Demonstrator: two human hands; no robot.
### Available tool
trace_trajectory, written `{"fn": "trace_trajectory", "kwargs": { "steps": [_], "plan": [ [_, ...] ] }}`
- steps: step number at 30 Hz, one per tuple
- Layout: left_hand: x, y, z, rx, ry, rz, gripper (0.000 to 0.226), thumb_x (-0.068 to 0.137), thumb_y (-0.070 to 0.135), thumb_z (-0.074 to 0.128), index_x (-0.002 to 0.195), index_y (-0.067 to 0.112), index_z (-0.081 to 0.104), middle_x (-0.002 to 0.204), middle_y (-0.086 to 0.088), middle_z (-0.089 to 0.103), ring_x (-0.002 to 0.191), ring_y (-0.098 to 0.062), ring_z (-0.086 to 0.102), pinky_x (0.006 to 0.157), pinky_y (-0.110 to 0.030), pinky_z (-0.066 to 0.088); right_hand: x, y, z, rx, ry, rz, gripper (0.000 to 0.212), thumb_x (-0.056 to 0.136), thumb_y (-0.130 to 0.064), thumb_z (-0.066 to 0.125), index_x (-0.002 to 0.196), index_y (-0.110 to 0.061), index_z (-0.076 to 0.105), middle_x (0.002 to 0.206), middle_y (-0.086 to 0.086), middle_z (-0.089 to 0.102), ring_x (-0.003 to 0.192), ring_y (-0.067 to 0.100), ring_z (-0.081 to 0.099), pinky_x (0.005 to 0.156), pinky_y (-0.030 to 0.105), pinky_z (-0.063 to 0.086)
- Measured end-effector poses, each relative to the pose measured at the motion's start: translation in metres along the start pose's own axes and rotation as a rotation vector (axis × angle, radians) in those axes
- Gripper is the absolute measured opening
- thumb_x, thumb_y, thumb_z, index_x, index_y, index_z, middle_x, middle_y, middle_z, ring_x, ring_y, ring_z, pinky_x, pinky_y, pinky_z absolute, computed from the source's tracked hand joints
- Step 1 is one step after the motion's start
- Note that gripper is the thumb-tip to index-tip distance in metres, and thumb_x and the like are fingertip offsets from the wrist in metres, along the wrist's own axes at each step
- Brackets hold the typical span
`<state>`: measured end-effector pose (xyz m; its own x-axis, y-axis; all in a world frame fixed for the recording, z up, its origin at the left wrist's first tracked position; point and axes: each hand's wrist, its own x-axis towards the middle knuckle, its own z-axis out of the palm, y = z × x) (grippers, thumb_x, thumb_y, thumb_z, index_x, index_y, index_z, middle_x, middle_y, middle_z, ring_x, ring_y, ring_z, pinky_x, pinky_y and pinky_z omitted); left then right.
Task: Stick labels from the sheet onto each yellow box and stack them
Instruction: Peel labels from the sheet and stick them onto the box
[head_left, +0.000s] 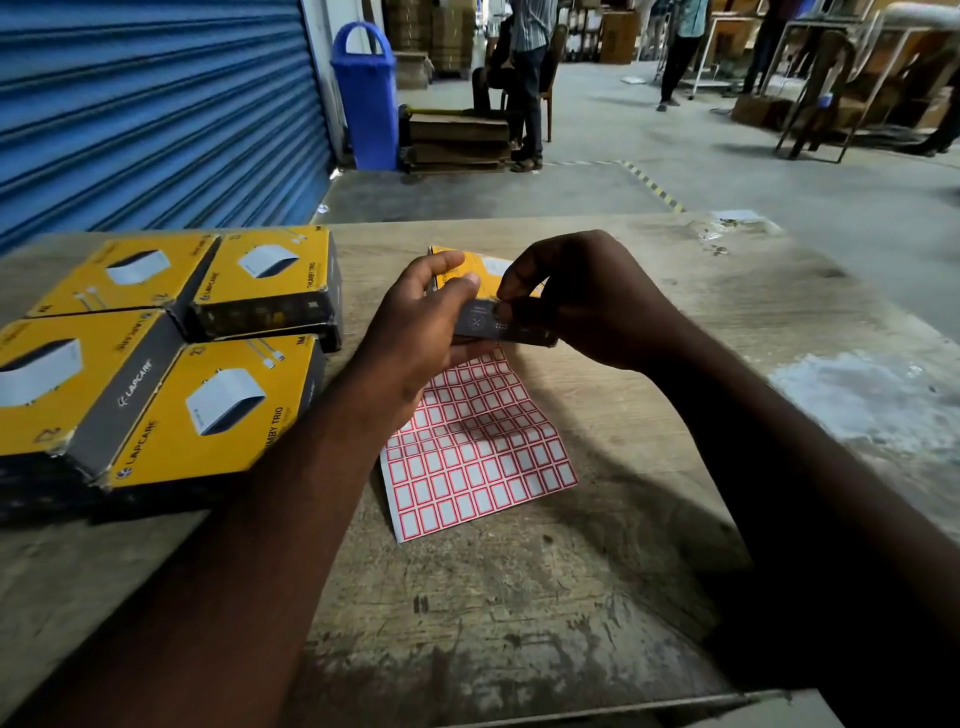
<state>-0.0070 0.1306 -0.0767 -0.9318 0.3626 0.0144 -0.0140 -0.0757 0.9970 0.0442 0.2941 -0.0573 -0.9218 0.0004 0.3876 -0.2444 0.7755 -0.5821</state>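
Frame centre: one held yellow box (467, 265) above the table (519, 597). Left hand (415, 322) clasps its left end; right hand (582, 301) pinches its grey side. One label sheet (478, 447) lies flat just below. Left of frame: four more yellow boxes (208, 405), two-by-two, touching.

My left grip (415, 322) and right grip (576, 301) hide most of the yellow box (480, 326); its side print is too small to read. The label sheet (478, 447) vanishes beneath them at its far end.
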Motion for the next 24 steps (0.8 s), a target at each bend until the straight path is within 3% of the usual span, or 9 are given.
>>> {"fn": "trace_trajectory", "kwargs": {
  "steps": [9,15,21,24],
  "plan": [
    [-0.0002,0.0006,-0.0019,0.012,-0.014,0.006,0.034,0.1,0.017,0.055,0.134,0.023,0.055,0.129,-0.009,0.053,0.1,-0.023,0.067,0.072,-0.035,0.062,0.0005,0.0004,-0.001,-0.001,0.008,-0.021,0.018,0.076,-0.018,0.083,0.088,-0.02,0.07,0.082,-0.007,0.069,0.048,-0.002,0.055,0.051,0.009,0.037],
    [0.0005,0.0,-0.0019,-0.007,-0.018,-0.006,0.035,0.1,0.016,0.055,0.134,0.024,0.055,0.135,-0.009,0.05,0.103,-0.024,0.066,0.072,-0.034,0.062,0.0003,0.0053,0.002,-0.064,0.011,-0.01,0.049,0.068,-0.021,0.089,0.109,-0.024,0.063,0.09,-0.01,0.065,0.056,-0.004,0.056,0.053,0.01,0.04],
    [0.0021,-0.0016,-0.002,-0.027,-0.013,-0.024,0.035,0.1,0.015,0.055,0.134,0.024,0.055,0.139,-0.012,0.049,0.11,-0.028,0.063,0.074,-0.037,0.062,0.0009,0.0051,0.0037,0.003,0.043,0.014,0.037,0.073,-0.038,0.085,0.101,-0.021,0.067,0.087,-0.008,0.065,0.059,-0.008,0.058,0.053,0.01,0.038],
    [0.0009,-0.0008,-0.0011,-0.062,-0.027,-0.032,0.034,0.099,0.014,0.055,0.132,0.023,0.056,0.136,-0.014,0.05,0.11,-0.03,0.064,0.073,-0.036,0.062,0.0013,0.0056,0.004,0.041,0.064,0.02,0.032,0.078,-0.035,0.082,0.1,-0.017,0.067,0.084,-0.007,0.066,0.058,-0.007,0.057,0.053,0.009,0.037]
  ]
}}
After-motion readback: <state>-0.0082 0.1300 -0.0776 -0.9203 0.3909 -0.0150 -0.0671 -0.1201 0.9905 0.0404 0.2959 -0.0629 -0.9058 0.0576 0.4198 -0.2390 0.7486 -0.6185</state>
